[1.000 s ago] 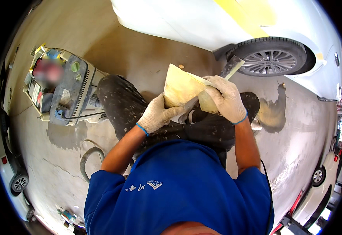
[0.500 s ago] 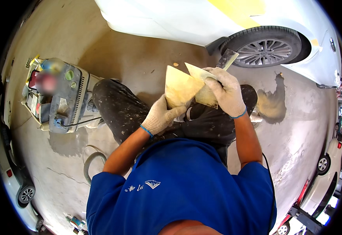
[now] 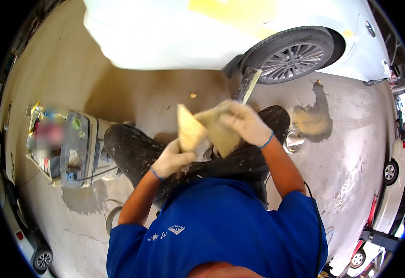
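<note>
My left hand [image 3: 171, 160], in a whitish knit glove with a blue cuff, is closed on a flat, pointed, pale-yellow plate [image 3: 189, 127]. Opposite it, my gloved right hand [image 3: 246, 121] grips a second flat plate [image 3: 225, 134], dull yellow-green and smeared by motion. The two plates meet or overlap between my hands, above my lap. Beyond my right fingers juts a long dark strip [image 3: 246, 87] with a pale-yellow edge; whether that hand also holds it I cannot tell.
A white car [image 3: 165, 34] with yellow patches stands ahead, its wheel [image 3: 295, 60] at the right. On the left is a grey wheeled machine [image 3: 76, 153] with items on top. A round metal can [image 3: 293, 140] sits by my right knee. A hose [image 3: 113, 217] lies at lower left.
The plate in my left hand has turned and looks narrower. My right hand has brought its plate across the other one, its fingers now over the plate's face. The view has shifted slightly.
</note>
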Motion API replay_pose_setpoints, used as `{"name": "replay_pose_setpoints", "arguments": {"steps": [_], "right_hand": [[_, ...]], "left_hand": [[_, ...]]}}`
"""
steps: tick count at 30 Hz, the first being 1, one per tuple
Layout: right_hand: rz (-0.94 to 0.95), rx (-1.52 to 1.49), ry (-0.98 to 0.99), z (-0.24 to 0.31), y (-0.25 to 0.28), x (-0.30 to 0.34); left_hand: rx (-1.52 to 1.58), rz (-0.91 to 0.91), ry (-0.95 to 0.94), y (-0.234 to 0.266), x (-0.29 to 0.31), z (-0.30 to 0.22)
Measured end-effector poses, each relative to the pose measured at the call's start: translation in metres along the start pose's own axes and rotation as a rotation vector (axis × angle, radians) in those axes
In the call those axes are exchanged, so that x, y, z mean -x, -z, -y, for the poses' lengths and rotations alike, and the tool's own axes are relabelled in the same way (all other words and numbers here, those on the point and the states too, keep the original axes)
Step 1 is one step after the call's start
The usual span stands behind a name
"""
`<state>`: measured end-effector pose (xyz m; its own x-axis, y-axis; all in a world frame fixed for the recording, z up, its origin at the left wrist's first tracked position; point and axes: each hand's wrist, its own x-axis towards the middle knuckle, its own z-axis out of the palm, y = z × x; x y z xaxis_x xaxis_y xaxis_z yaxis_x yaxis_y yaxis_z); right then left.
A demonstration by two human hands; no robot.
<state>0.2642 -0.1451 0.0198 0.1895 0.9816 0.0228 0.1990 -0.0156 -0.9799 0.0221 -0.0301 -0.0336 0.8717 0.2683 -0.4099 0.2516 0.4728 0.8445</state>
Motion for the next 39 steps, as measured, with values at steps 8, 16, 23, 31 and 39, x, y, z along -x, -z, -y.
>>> {"name": "replay_pose_setpoints", "arguments": {"steps": [8,16,23,31,39], "right_hand": [[0.075,-0.046,-0.059,-0.002,0.007,0.0],[0.088,-0.195,-0.152,-0.006,0.008,0.002],[-0.152,-0.539,-0.349,-0.02,-0.027,-0.01],[-0.229,-0.28,-0.428,-0.037,0.0,0.004],[-0.701,0.005,0.019,-0.003,0.0,-0.015]], "left_hand": [[0.148,0.01,-0.01,-0.001,-0.005,0.023],[0.0,0.032,0.034,-0.019,-0.004,0.005],[-0.248,0.097,0.05,-0.034,-0.014,-0.002],[-0.109,-0.298,-0.263,-0.007,-0.017,-0.018],[-0.083,-0.403,-0.243,-0.005,-0.019,-0.009]]}}
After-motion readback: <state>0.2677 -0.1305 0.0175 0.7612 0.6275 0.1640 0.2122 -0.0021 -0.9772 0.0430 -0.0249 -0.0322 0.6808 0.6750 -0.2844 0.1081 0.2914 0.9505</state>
